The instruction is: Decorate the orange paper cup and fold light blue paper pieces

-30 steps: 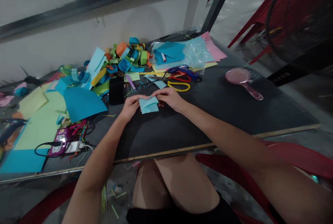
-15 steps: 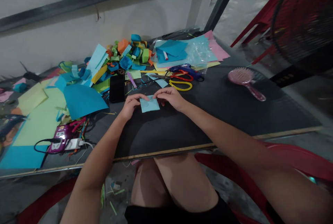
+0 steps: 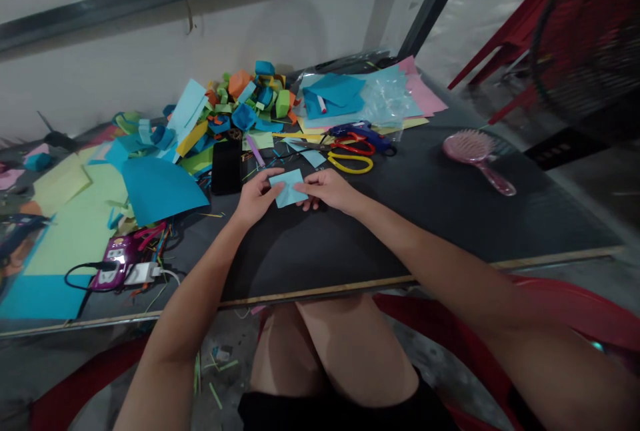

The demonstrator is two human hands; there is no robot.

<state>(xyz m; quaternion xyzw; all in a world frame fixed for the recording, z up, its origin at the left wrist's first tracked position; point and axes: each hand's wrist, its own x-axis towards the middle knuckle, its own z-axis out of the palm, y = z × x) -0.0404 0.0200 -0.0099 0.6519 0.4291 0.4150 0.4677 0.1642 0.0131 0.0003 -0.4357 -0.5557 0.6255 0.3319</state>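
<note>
A small light-blue square of paper (image 3: 289, 189) with crease lines is held between my two hands, over the dark table near its middle. My left hand (image 3: 259, 197) pinches its left side, thumb on top and fingers behind. On the right side my right hand (image 3: 327, 189) grips it the same way, with the thumb on the face and fingertips showing below. Just beyond the hands lie scissors with red and yellow handles (image 3: 353, 154), a purple stick (image 3: 255, 150) and a black phone (image 3: 227, 167).
Folded paper pieces (image 3: 244, 117) are heaped at the back, beside plastic-wrapped blue sheets (image 3: 335, 96). A purple power strip (image 3: 116, 263) with cables and paper sheets (image 3: 75, 237) lies left. A pink hairbrush (image 3: 470, 148) rests right, near a fan (image 3: 590, 51). The wooden table edge (image 3: 320, 289) runs in front.
The paper has turned and tilted up toward me. My thumbs have moved onto its face, and the fingers now support it from behind. The view has shifted slightly.
</note>
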